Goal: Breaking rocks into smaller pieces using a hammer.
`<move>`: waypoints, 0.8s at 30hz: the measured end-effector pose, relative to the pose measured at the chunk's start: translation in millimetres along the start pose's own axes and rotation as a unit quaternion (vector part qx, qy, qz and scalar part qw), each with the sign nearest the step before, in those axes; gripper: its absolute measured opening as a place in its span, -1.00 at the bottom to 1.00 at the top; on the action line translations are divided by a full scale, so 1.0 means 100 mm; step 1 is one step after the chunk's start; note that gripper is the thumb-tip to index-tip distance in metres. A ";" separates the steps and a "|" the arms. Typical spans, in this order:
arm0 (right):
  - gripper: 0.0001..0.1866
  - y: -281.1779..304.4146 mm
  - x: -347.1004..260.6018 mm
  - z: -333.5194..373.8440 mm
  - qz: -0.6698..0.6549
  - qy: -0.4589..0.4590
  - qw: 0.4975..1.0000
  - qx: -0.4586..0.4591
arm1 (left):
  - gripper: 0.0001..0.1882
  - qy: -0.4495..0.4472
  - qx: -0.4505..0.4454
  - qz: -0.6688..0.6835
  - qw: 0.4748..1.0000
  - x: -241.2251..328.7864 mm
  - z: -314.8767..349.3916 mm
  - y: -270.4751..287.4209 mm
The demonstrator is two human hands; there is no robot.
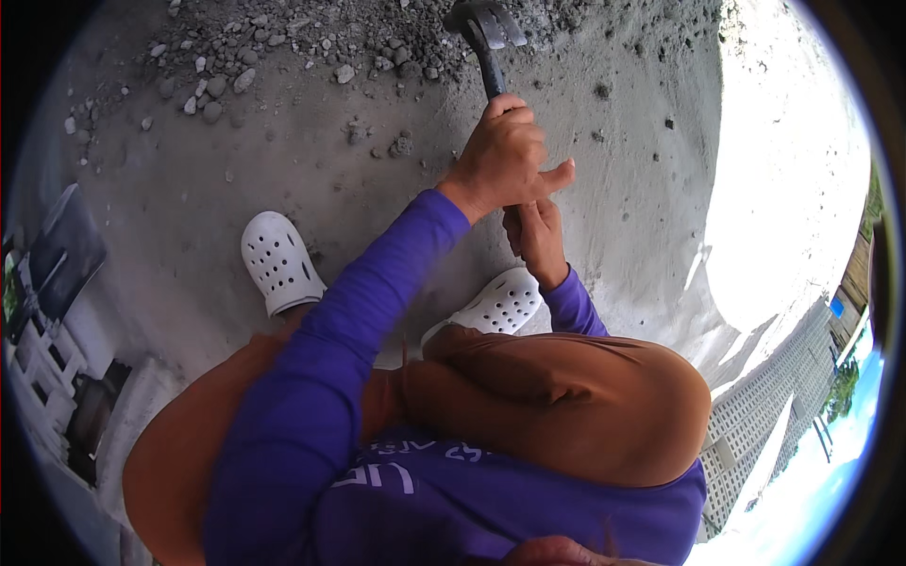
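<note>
A pronged hand hoe [490, 66] with a dark handle points away from me, its black forked head at the top edge over grey, stony sand. My left hand [505, 151] wraps the handle partway up, thumb sticking out to the right. Lower down, closer to my body, my right hand [540, 238] is closed around the handle's near end. The head's far edge is cut off by the frame, so I cannot tell whether it touches the ground. Both my sleeves are purple.
Loose gravel [243, 80] and small stones lie at the far left. My white clogs [276, 259] stand on the grey ground below my bent knees. Bright sunlit ground [788, 170] is at the right, beyond it a patterned block wall [769, 406]. Pale blocks [47, 368] stand at the left edge.
</note>
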State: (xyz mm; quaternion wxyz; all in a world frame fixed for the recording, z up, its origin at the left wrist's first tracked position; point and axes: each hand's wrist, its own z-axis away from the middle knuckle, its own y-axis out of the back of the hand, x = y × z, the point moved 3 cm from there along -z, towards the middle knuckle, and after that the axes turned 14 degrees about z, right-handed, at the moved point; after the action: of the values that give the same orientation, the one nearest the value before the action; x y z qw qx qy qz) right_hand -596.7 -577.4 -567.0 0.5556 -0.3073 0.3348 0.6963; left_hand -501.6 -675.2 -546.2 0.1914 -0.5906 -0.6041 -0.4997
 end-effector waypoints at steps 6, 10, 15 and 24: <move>-0.60 0.12 -0.36 0.26 0.062 0.147 0.983 0.087 | -0.51 -0.201 0.074 0.020 0.976 0.74 -0.49 0.24; -0.61 -0.04 -0.01 0.12 0.055 0.146 0.983 0.097 | -0.56 -0.180 -0.005 -0.006 0.984 0.44 -0.23 0.06; -0.59 -0.08 0.06 0.04 0.015 -0.031 0.999 0.037 | -0.58 -0.032 -0.022 0.011 0.999 -0.06 0.10 -0.09; -0.53 0.17 -0.23 0.45 0.095 0.121 0.978 0.138 | -0.50 -0.158 0.004 0.016 0.987 0.69 -0.26 -0.02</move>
State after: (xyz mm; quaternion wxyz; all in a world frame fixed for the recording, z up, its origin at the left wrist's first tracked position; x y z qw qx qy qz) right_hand -611.1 -557.2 -519.8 0.4792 -0.2766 0.5199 0.6509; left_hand -529.0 -660.6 -479.2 0.1039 -0.6706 -0.6196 -0.3944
